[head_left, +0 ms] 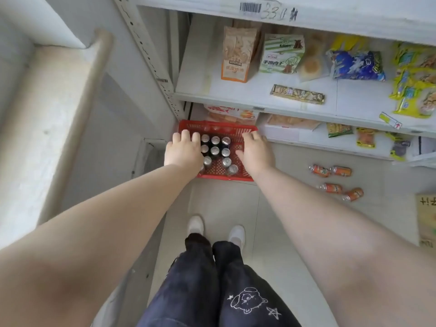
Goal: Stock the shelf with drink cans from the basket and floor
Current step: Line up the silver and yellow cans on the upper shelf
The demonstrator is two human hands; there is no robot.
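Note:
A red plastic basket [219, 172] sits on the floor against the foot of the white shelf [236, 96]. Several dark drink cans [215, 151] stand upright inside it, silver tops showing. My left hand [183, 151] rests over the basket's left side, fingers bent over its rim. My right hand [256, 152] covers the right side the same way. Several orange cans [330, 171] lie on their sides on the floor to the right.
The shelf boards hold snack bags, a green box [282, 54] and yellow packets [415, 90]. A pale wall ledge [47, 114] runs along the left. A cardboard box [427, 220] sits at the right edge. My white shoes [195, 225] stand on floor tiles behind the basket.

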